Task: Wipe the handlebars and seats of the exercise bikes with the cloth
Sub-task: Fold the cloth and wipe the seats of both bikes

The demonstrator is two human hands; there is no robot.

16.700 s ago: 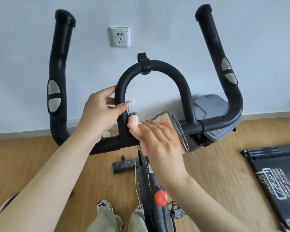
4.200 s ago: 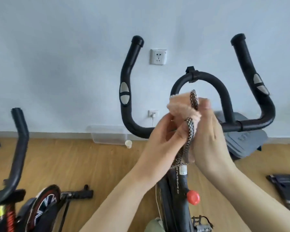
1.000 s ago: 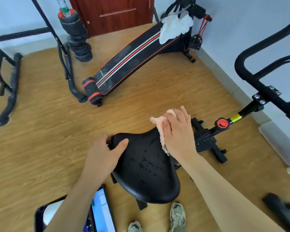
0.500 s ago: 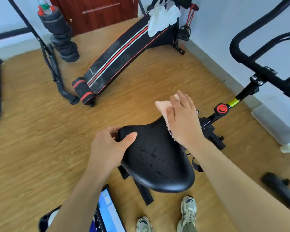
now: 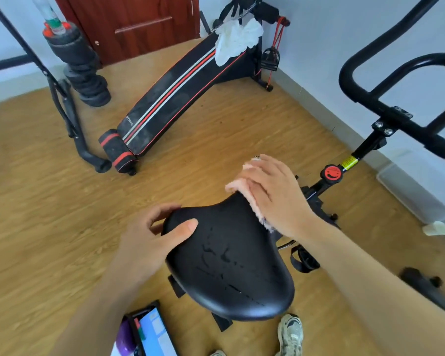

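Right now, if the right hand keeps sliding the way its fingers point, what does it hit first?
Probably nothing: the right hand points off the seat nose, over bare floor; the sit-up bench looks well beyond. Depth unclear.

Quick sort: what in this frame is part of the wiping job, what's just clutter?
In the job:
- seat, held by left hand
- cloth under right hand
- handlebars

Lying about:
- sit-up bench
- white rag on it
- stacked weights
- tablet
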